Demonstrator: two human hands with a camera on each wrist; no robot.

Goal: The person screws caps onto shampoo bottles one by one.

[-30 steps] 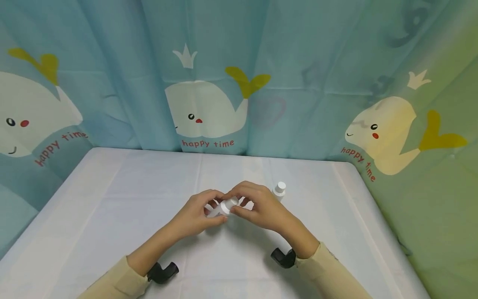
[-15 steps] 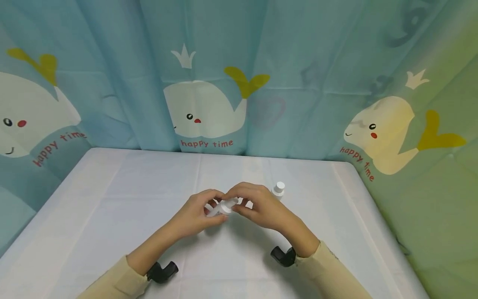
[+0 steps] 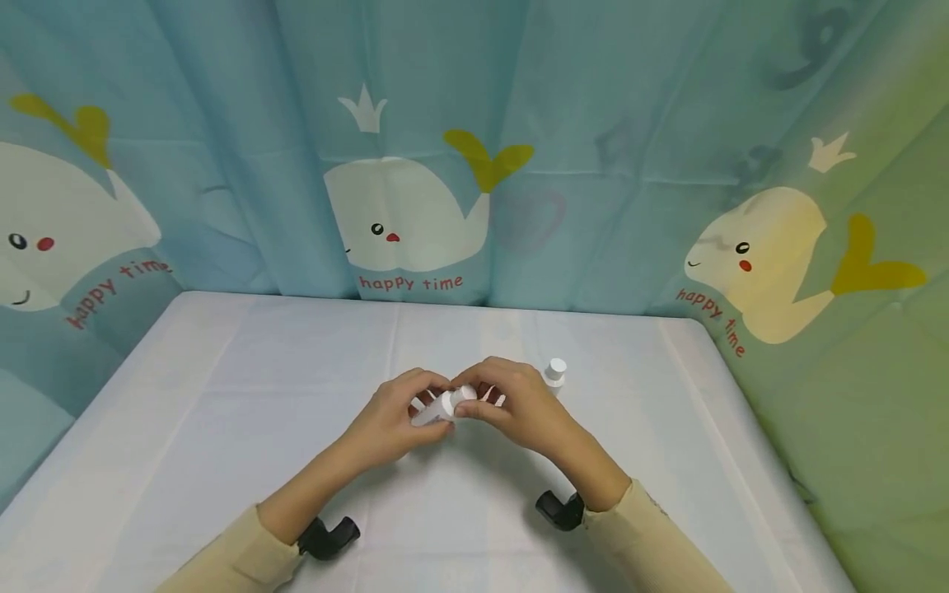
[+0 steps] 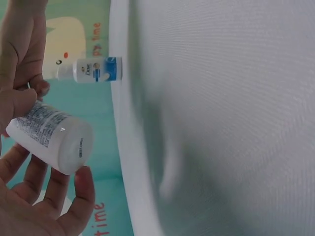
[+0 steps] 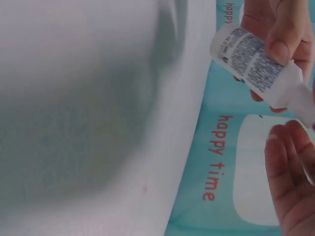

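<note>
A small white bottle (image 3: pixel 434 410) is held tilted above the table, its cap end up and to the right. My left hand (image 3: pixel 391 422) grips the body between thumb and fingers; the right wrist view shows the printed back label (image 5: pixel 251 56). At the top, my right hand (image 3: pixel 522 408) pinches the white cap (image 3: pixel 465 393), thumb in front and fingers behind. The left wrist view shows the bottle's round base (image 4: pixel 78 145). Beyond the right hand, a second white bottle (image 3: pixel 555 372) stands upright, partly hidden by that hand; its blue-and-white Dove label (image 4: pixel 98 70) shows in the left wrist view.
A white cloth covers the table (image 3: pixel 267 395). Behind it hangs a blue-green curtain (image 3: pixel 593 123) printed with whales and "happy time". Black camera mounts (image 3: pixel 329 539) sit at both wrists, below the beige sleeves.
The right hand has shifted slightly left, and its thumb now overlaps the cap. The left hand still grips the bottle. The second bottle stays where it was.
</note>
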